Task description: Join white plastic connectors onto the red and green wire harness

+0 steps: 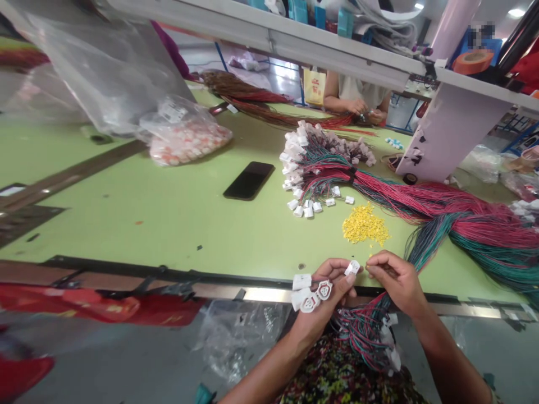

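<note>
My left hand is closed around several wired white connectors. One white connector stands up between its thumb and fingers, while other white connectors stick out on the left of the hand. My right hand is just to the right, its thumb and forefinger pinched together on a tiny yellow piece close to the raised connector. Beyond both hands lies a heap of small yellow pieces on the green table. Red, green and black wires with white connectors rest on my lap.
A thick wire bundle with white connectors runs across the right side of the green table. A black phone lies left of it, and a plastic bag of small parts sits farther left. Across the table, another person's hands hold wires.
</note>
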A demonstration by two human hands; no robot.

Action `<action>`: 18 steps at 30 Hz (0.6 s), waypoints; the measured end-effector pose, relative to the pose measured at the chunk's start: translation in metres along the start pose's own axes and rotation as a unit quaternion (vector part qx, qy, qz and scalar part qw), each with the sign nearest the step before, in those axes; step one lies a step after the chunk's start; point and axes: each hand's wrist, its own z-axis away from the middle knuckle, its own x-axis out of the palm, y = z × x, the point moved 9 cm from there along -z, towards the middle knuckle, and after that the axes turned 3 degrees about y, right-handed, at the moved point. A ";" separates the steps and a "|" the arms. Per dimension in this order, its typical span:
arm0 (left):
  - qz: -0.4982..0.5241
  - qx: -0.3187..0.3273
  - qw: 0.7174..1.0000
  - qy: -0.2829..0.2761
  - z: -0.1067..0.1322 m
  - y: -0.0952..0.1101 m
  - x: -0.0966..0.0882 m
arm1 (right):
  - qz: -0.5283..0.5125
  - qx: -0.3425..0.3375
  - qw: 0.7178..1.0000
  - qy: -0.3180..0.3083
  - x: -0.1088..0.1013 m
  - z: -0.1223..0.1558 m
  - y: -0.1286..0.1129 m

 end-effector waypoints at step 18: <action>0.020 0.007 1.000 -0.016 0.004 0.003 0.007 | 0.035 -0.123 0.988 0.085 -0.002 0.008 -0.026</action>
